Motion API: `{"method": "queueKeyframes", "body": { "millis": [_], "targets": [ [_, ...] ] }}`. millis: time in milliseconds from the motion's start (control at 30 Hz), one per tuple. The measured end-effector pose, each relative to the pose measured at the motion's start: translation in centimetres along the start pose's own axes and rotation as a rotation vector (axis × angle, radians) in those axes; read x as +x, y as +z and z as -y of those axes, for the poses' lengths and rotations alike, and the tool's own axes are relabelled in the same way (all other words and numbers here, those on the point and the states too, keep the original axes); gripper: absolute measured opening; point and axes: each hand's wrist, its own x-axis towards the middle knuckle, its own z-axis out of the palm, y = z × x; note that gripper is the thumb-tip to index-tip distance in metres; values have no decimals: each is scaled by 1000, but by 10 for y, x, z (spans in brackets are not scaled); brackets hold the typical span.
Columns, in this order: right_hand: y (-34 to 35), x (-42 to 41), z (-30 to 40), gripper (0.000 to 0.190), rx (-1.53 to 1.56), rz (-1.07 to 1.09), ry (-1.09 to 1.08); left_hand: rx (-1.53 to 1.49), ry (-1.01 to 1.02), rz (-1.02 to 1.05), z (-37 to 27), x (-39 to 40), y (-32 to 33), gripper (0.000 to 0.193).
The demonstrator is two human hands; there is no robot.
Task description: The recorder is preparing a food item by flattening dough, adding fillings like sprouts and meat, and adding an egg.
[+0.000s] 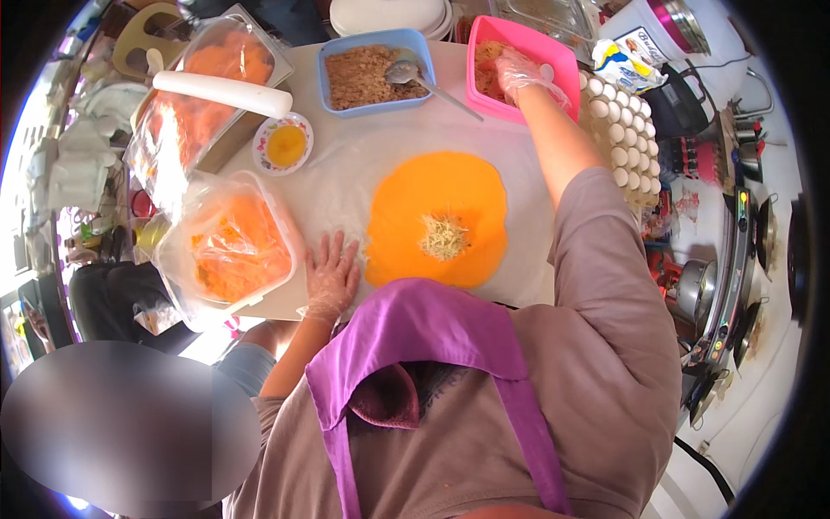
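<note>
A flat round of orange dough [428, 188] lies on the table in front of me, with a small heap of pale shredded filling [445, 237] near its middle. My left hand [332, 276], in a clear plastic glove, rests flat with fingers spread on the table, left of the dough. My right hand [521, 74], also gloved, reaches into a pink plastic container [476, 104] of shredded filling; its fingertips are partly hidden in the food. A blue container [376, 111] of brown minced filling stands at the back, a metal spoon [403, 72] resting in it.
A plastic tub of orange dough [240, 253] stands left. Behind it are a plastic-covered tray of orange dough [224, 58], a white rolling pin [224, 93] lying across it, and a small bowl of yellow liquid [286, 145]. Stacked egg trays [626, 139] stand right. A person, partly blurred, is at lower left.
</note>
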Motion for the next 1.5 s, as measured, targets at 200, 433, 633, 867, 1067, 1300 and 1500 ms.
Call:
{"method": "queueKeyframes", "body": {
  "millis": [200, 433, 633, 867, 1067, 1300, 1500],
  "targets": [
    [-8, -3, -25, 33, 666, -26, 80, -26, -3, -25, -2, -3, 0, 48],
    [-19, -49, -37, 24, 1635, -24, 1, -10, -15, -32, -1, -6, 2, 47],
    [-16, -114, -39, 19, 1747, -11, -313, -7, 14, -94, 2, -2, 5, 46],
    [39, -216, 81, 17, 1537, 362, -357, -32, -11, -84, 3, -3, 6, 44],
    [76, -245, 126, 20, 1112, 303, -446, -24, 13, -105, -1, -4, 4, 44],
    [63, -248, 117, 32, 1020, 234, -474, -101, -16, -104, 5, -2, 2, 44],
    [44, -253, 120, 29, 802, 186, -300, -435, -206, -320, -32, 13, -56, 29]
  ]
}}
